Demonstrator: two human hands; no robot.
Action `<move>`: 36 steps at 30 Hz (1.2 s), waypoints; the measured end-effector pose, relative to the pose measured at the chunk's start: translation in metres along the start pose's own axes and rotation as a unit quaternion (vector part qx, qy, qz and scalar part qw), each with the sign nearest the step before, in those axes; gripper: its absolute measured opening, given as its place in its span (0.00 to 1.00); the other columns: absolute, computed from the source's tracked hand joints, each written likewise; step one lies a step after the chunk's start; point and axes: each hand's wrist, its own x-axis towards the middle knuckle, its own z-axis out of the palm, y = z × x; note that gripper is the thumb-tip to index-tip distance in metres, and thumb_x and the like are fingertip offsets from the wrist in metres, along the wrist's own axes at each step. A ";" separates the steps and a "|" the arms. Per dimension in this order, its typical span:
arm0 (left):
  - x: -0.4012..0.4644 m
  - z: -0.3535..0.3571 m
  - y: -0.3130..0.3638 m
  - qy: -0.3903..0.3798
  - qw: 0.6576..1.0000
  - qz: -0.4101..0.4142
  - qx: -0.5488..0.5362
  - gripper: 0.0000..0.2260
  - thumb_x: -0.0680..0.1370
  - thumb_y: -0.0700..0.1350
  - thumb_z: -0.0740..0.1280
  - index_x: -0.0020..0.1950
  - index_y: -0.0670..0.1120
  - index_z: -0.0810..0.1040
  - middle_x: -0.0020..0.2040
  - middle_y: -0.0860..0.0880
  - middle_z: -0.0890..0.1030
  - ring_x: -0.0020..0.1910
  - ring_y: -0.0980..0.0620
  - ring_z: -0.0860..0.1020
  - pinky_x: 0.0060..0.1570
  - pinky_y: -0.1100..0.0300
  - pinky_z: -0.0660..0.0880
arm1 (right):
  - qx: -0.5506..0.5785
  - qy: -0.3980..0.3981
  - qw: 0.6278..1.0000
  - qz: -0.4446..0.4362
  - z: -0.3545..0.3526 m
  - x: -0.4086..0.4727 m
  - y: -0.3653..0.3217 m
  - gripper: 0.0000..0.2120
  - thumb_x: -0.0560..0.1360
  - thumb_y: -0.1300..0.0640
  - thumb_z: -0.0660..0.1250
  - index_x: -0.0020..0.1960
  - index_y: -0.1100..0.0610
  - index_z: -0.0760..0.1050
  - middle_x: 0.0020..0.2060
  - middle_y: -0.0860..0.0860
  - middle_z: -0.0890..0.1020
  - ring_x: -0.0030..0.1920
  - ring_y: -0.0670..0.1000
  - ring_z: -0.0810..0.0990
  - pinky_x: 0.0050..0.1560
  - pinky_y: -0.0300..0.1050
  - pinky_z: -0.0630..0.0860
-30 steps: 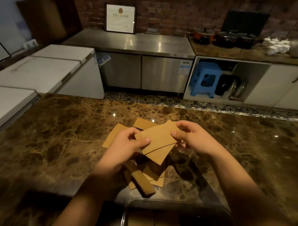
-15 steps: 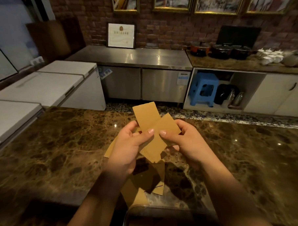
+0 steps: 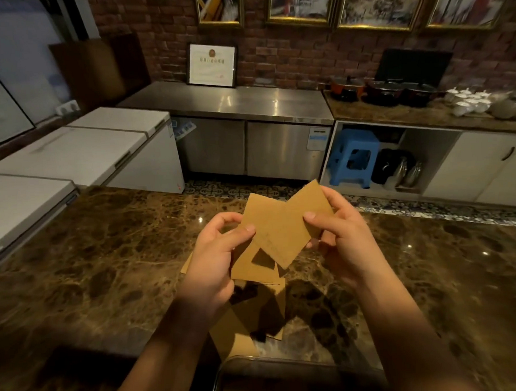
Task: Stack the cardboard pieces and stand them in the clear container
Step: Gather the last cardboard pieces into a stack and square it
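Observation:
Above the brown marble counter [image 3: 106, 261] I hold a few tan cardboard pieces [image 3: 279, 227], fanned out and overlapping. My left hand [image 3: 215, 256] pinches their left edge with the thumb on the front. Thumb in front and fingers behind, my right hand [image 3: 338, 236] pinches the right edge. Several more cardboard pieces [image 3: 256, 310] lie in a loose heap on the counter below my hands. The clear container [image 3: 229, 368] shows only its rim at the bottom edge, with brown cardboard dimly visible inside.
White chest freezers [image 3: 71, 156] stand to the left beyond the counter. A steel cabinet [image 3: 248, 130], a blue stool [image 3: 352, 158] and white cupboards [image 3: 486, 167] line the far wall across a tiled floor.
Both hands lifted the held cardboard pieces higher off the heap and turned them more upright, spreading them into a fan. The view tilted upward.

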 end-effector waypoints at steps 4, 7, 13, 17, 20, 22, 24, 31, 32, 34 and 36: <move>0.001 0.003 0.001 0.012 0.999 0.017 0.028 0.13 0.80 0.39 0.67 0.62 0.53 0.77 0.43 0.43 0.87 0.37 0.45 0.85 0.29 0.56 0.79 | -0.012 -0.065 0.998 0.020 -0.001 0.001 0.003 0.21 0.69 0.62 0.71 0.61 0.49 0.79 0.51 0.52 0.85 0.48 0.52 0.85 0.40 0.44 0.81; -0.001 0.003 0.003 -0.060 0.990 -0.095 -0.081 0.16 0.77 0.53 0.66 0.62 0.48 0.75 0.35 0.46 0.73 0.23 0.53 0.71 0.19 0.64 0.65 | -0.002 -0.097 0.995 0.010 -0.002 0.000 0.006 0.18 0.69 0.63 0.68 0.55 0.48 0.82 0.43 0.49 0.84 0.44 0.50 0.83 0.44 0.46 0.80; -0.009 0.005 -0.005 -0.168 0.939 -0.156 -0.256 0.26 0.68 0.57 0.73 0.58 0.41 0.76 0.39 0.44 0.74 0.31 0.50 0.71 0.32 0.60 0.64 | 0.028 -0.153 0.988 0.009 0.003 -0.003 0.012 0.18 0.71 0.66 0.64 0.58 0.53 0.78 0.43 0.50 0.85 0.46 0.53 0.85 0.45 0.51 0.82; -0.004 -0.003 -0.007 -0.106 0.968 -0.137 -0.180 0.19 0.70 0.54 0.63 0.45 0.44 0.89 0.44 0.42 0.86 0.42 0.43 0.83 0.46 0.51 0.75 | 0.061 -0.100 0.993 0.015 -0.002 -0.001 0.013 0.22 0.67 0.69 0.64 0.54 0.50 0.83 0.46 0.57 0.81 0.41 0.60 0.81 0.42 0.54 0.81; -0.002 -0.004 -0.007 -0.124 0.965 -0.157 -0.172 0.20 0.72 0.51 0.60 0.46 0.42 0.88 0.47 0.40 0.87 0.39 0.43 0.85 0.38 0.53 0.81 | 0.067 -0.077 0.995 0.013 -0.003 0.000 0.009 0.20 0.65 0.72 0.63 0.48 0.53 0.84 0.44 0.57 0.80 0.44 0.66 0.72 0.37 0.44 0.71; -0.001 -0.001 -0.008 -0.131 0.966 -0.154 -0.160 0.21 0.73 0.49 0.59 0.53 0.39 0.86 0.52 0.37 0.85 0.38 0.41 0.83 0.34 0.52 0.80 | 0.094 -0.079 0.992 -0.005 0.000 0.000 0.006 0.16 0.66 0.73 0.61 0.40 0.57 0.81 0.43 0.57 0.81 0.40 0.66 0.79 0.37 0.46 0.78; 0.000 0.002 -0.010 -0.128 0.971 -0.153 -0.131 0.21 0.73 0.49 0.61 0.55 0.39 0.85 0.50 0.37 0.85 0.37 0.42 0.83 0.32 0.53 0.79 | 0.084 -0.089 0.992 -0.025 0.003 0.000 0.004 0.16 0.71 0.75 0.60 0.34 0.57 0.76 0.43 0.55 0.83 0.40 0.56 0.83 0.39 0.50 0.82; 0.000 0.005 -0.012 -0.101 0.978 -0.162 -0.081 0.17 0.68 0.50 0.71 0.53 0.44 0.87 0.53 0.40 0.86 0.45 0.42 0.86 0.40 0.49 0.83 | -0.048 -0.090 0.995 -0.006 0.002 0.005 0.003 0.21 0.73 0.71 0.65 0.26 0.53 0.76 0.63 0.48 0.82 0.66 0.59 0.76 0.53 0.55 0.81; -0.002 0.005 -0.011 -0.110 0.977 -0.163 -0.077 0.18 0.67 0.50 0.72 0.54 0.44 0.87 0.53 0.39 0.86 0.46 0.41 0.86 0.40 0.49 0.83 | -0.064 -0.095 0.993 -0.006 0.001 0.006 0.005 0.22 0.74 0.72 0.65 0.26 0.52 0.76 0.65 0.48 0.80 0.67 0.59 0.76 0.51 0.53 0.81; -0.006 0.006 -0.010 -0.152 0.973 -0.163 -0.058 0.15 0.67 0.48 0.75 0.51 0.45 0.88 0.52 0.40 0.86 0.46 0.43 0.86 0.41 0.50 0.83 | -0.101 -0.107 0.989 -0.019 0.000 0.009 0.009 0.25 0.74 0.74 0.65 0.26 0.49 0.78 0.68 0.49 0.77 0.67 0.59 0.76 0.53 0.54 0.80; -0.008 0.007 -0.009 -0.175 0.973 -0.150 -0.022 0.15 0.66 0.44 0.76 0.52 0.47 0.87 0.52 0.41 0.86 0.48 0.43 0.85 0.45 0.46 0.83 | -0.154 -0.111 0.981 -0.039 0.000 0.011 0.012 0.26 0.73 0.74 0.67 0.28 0.47 0.80 0.68 0.49 0.75 0.67 0.57 0.76 0.60 0.58 0.77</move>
